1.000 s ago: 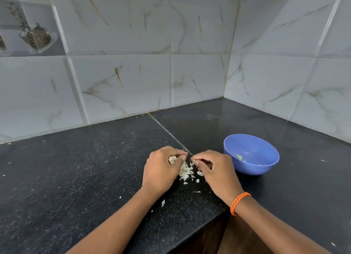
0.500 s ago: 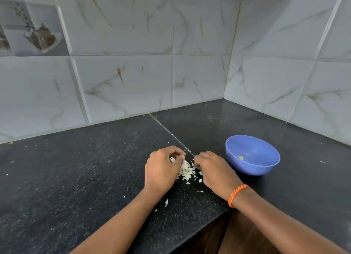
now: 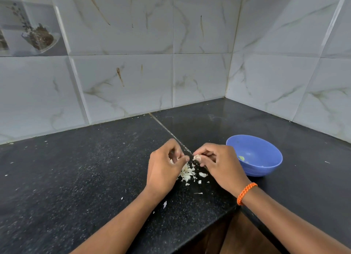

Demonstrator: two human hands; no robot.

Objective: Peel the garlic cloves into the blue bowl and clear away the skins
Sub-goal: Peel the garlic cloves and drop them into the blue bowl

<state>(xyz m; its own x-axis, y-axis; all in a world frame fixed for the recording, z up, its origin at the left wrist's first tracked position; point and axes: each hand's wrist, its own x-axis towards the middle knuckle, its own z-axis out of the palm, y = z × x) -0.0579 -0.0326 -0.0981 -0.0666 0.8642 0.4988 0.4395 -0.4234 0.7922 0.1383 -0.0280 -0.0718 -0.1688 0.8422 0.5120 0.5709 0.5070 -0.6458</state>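
A single wide-angle view from the person's head looks forward and down onto a dark countertop (image 3: 79,177) set in a tiled wall corner (image 3: 228,79). Both forearms enter from the bottom edge, near the lens. The wide lens bends the tile lines at the edges. No second view shares the scene.

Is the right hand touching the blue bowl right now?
Cannot tell. In the head view the right hand overlaps the blue bowl rim, hiding any gap.
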